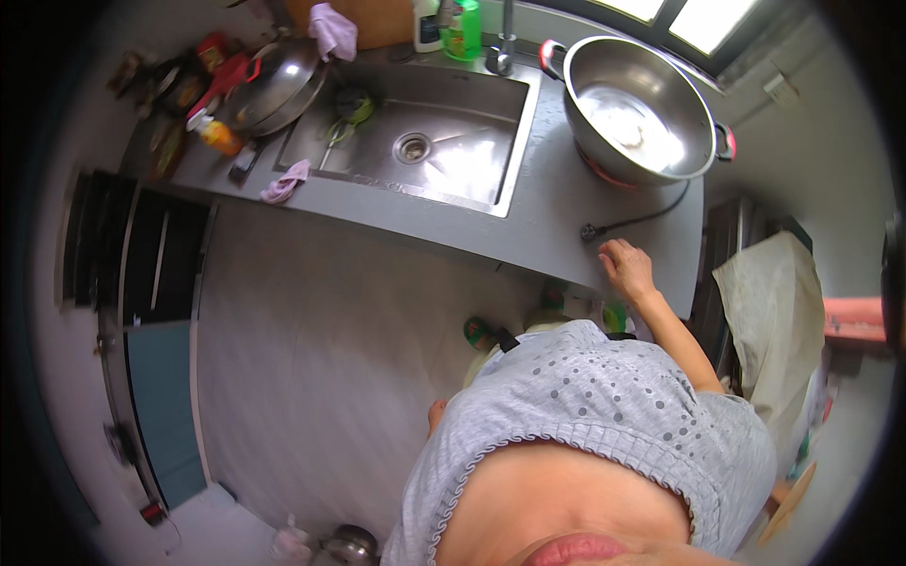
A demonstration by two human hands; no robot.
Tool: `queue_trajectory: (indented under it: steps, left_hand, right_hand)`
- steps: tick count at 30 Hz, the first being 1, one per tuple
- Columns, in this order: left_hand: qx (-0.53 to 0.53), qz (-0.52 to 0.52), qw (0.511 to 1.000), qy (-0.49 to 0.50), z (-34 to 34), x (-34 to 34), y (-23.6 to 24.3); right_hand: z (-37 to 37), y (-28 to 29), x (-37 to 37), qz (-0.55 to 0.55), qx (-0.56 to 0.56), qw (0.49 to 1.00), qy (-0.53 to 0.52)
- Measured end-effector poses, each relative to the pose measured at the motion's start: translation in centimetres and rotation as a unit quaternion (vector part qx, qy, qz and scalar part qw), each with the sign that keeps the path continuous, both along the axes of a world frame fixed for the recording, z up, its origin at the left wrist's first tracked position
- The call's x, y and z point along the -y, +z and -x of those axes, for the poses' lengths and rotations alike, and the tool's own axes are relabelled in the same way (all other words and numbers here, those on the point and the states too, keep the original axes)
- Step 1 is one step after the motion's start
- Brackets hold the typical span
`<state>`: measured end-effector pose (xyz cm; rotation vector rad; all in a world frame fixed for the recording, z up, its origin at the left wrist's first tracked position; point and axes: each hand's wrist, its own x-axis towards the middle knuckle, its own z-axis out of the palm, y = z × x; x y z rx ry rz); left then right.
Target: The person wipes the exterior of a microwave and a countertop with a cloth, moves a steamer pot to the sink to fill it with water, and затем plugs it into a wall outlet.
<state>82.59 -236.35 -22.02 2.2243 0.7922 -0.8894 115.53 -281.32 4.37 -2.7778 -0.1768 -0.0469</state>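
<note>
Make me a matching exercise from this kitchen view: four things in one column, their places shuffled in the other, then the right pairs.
Things
1. Right hand
2. Steel pot
3. Green bottle
4. Drain

Places
A. In the floor of the sink
B. Behind the sink, left of the faucet
C. Nearest the black plug
D. On the counter, right of the sink

Pairs: 1-C; 2-D; 3-B; 4-A

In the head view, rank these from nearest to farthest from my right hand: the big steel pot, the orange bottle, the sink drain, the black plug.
1. Black plug, on the counter beside your right hand
2. Big steel pot, ahead, at the counter's right
3. Sink drain, leftward, inside the sink
4. Orange bottle, left of the sink
</note>
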Motion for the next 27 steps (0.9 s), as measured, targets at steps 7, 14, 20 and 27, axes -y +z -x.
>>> queue_trajectory:
  steps: [7, 14, 20, 27]
  left_hand:
    - [0.001, 0.034, 0.999, -0.012, -6.4, -7.8, -1.4]
    - [0.092, 0.01, 0.993, 0.078, -14.4, -11.6, 2.6]
    - [0.074, 0.012, 0.994, 0.075, -15.3, -10.6, 1.9]
    - [0.038, 0.003, 0.991, 0.131, -10.8, -5.7, 1.8]
  right_hand:
    - [7.7, -0.3, -1.9, 0.036, -0.074, 0.994, -0.077]
    - [8.8, 0.8, -4.8, 0.023, -0.12, 0.99, -0.077]
    - [6.0, 1.9, -5.4, 0.002, -0.109, 0.994, -0.023]
    - [-2.8, 2.2, -9.8, -0.1, -0.117, 0.977, 0.145]
